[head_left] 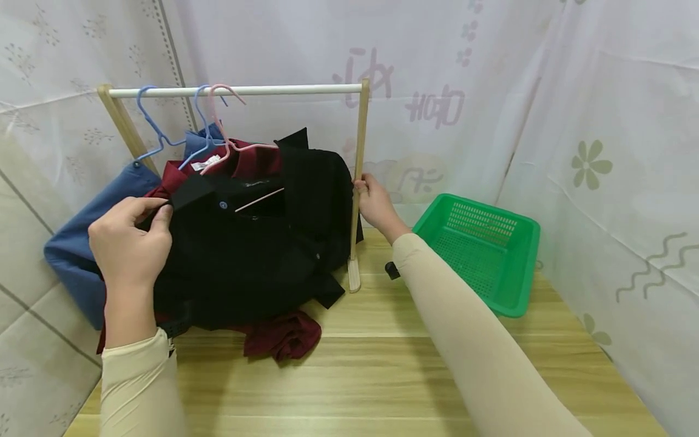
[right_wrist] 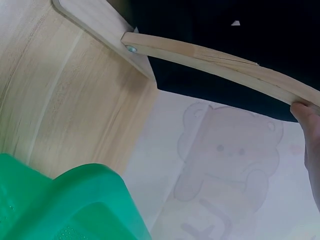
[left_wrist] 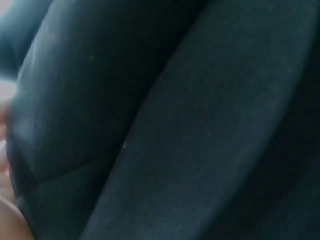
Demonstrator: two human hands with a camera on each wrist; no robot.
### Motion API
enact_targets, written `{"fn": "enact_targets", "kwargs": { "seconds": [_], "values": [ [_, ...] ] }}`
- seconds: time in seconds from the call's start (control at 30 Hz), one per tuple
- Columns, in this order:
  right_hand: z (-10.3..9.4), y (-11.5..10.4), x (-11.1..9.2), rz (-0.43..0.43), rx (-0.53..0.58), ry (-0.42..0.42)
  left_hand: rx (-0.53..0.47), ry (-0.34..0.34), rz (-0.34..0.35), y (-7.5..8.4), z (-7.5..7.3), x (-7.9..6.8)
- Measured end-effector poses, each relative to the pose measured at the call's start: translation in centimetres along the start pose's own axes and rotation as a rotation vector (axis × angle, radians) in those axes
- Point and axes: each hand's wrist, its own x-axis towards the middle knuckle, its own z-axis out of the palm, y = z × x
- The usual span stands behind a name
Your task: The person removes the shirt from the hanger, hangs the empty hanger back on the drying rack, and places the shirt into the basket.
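A black shirt (head_left: 235, 267) with a collar hangs by a pink hanger (head_left: 214, 115) on a small clothes rack (head_left: 289, 90). With thumb and fingers my left hand (head_left: 131, 240) pinches the black shirt near its left shoulder; dark cloth fills the left wrist view. My right hand (head_left: 377, 203) grips the rack's right wooden post, thumb against the wood (right_wrist: 220, 62) in the right wrist view. Behind the black shirt hang a dark red garment (head_left: 262, 161) and a blue one (head_left: 90, 230). Two blue hangers (head_left: 158, 130) hook over the same bar.
A green plastic basket (head_left: 526, 261) stands right of the rack, beneath my right forearm in the head view. Dark red cloth (head_left: 284, 337) spills onto the wooden tabletop (head_left: 382, 376). Printed curtains (head_left: 617, 139) enclose the back and sides.
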Motion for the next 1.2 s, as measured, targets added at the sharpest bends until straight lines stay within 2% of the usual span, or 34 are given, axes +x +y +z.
{"fn": "enact_targets", "kwargs": {
  "seconds": [0.13,0.27,0.53,0.7,0.9,0.97,1.03,1.13,1.17,1.2],
  "values": [
    [0.3,-0.2,0.2,0.007,-0.014,0.013,-0.129,0.006,0.044,-2.0,-1.1,-0.1],
    [0.4,-0.2,0.2,0.019,-0.034,0.014,-0.227,-0.017,0.1,-3.0,-2.1,-0.5],
    [0.3,-0.2,0.2,0.016,-0.003,0.007,-0.396,-0.068,0.178,-2.9,-3.7,-1.1],
    [0.1,0.0,0.1,-0.001,-0.009,0.002,-0.489,-0.029,0.219,-2.8,-3.8,-1.0],
    [-1.5,-0.7,-0.9,0.025,0.003,0.04,-0.516,0.009,0.204,-2.6,-3.9,-1.3],
    [-2.6,-1.8,-1.9,0.024,0.067,0.06,-0.518,0.017,0.2,-2.1,-3.9,-1.4],
    [-3.9,-3.2,-3.2,0.015,0.208,0.045,-0.525,0.026,0.197,-1.3,-3.9,-1.4],
    [-6.0,-5.6,-5.9,-0.023,0.46,-0.043,-0.52,0.036,0.196,0.3,-3.9,-1.2],
    [-6.7,-6.4,-6.8,-0.04,0.51,-0.076,-0.523,0.038,0.192,0.9,-3.9,-1.2],
    [-7.4,-7.0,-7.8,-0.058,0.509,-0.097,-0.531,0.039,0.186,1.5,-3.9,-1.2]
  ]
}}
